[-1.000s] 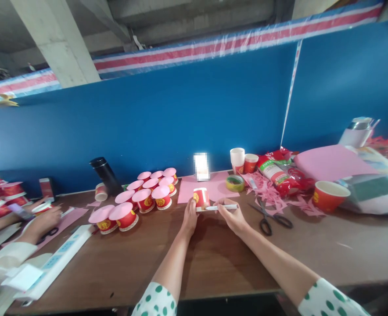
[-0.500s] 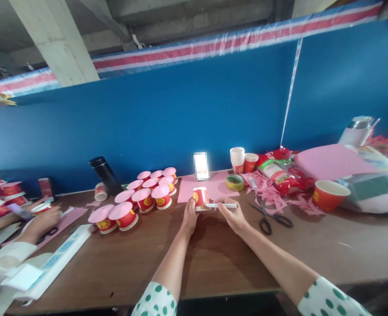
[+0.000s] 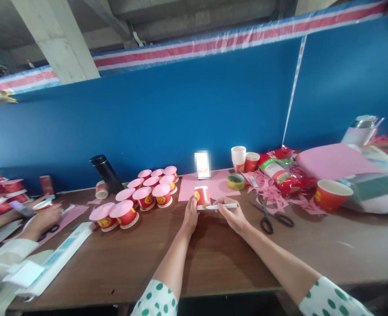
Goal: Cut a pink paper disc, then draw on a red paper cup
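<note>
In the middle of the head view, my left hand [image 3: 190,215] is closed around the left side of a red paper cup [image 3: 202,196] with a gold emblem. The cup is upside down, its rim low. My right hand [image 3: 232,215] pinches a white pen [image 3: 226,206], which lies nearly level. Its left end reaches the lower part of the cup; whether the tip touches cannot be made out. Behind the cup lies a pink paper sheet [image 3: 189,186]. A roll of tape [image 3: 236,181] rests at the sheet's right edge.
Left of my hands stand several red cups topped with pink discs [image 3: 144,193]. A black bottle [image 3: 106,173] leans behind them, and a white power strip [image 3: 57,259] lies nearer. Scissors [image 3: 273,219] and pink shreds [image 3: 269,193] lie right. Another person's hand [image 3: 44,219] works far left.
The pen's left end has moved slightly left along the cup's lower part. Both hands keep their hold. The whole view has shifted a little.
</note>
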Demonstrator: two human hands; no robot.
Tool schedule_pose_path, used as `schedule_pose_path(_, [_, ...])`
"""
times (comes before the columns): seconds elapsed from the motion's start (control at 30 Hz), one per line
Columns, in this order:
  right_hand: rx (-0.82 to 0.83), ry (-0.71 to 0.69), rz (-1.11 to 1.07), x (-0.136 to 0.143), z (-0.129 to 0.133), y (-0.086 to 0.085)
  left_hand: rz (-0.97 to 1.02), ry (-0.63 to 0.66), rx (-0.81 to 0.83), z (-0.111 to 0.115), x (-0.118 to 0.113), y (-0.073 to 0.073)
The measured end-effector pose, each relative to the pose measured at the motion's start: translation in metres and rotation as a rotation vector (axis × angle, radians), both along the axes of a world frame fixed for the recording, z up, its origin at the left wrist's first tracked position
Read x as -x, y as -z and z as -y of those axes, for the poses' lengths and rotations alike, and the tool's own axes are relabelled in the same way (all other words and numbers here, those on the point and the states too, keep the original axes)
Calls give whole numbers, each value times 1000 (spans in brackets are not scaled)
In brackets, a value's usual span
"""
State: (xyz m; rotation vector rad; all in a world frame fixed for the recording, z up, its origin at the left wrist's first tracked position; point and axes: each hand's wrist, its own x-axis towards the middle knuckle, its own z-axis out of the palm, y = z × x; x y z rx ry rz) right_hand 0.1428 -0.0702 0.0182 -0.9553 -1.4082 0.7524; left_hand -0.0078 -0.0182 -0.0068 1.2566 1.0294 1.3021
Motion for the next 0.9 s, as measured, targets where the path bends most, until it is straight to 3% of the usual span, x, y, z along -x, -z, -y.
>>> schedule_pose_path(0.37, [9,-2,-39,0,-1,-1,55,11,10,-4,-1,6])
schedule_pose_path(0.67, [2,91,-104,0,-3,1,56,45,-2,3,2,-1])
schedule_pose_path(0.9, [0,73,-90,1,-2,0,105,14,31,-3,0,6])
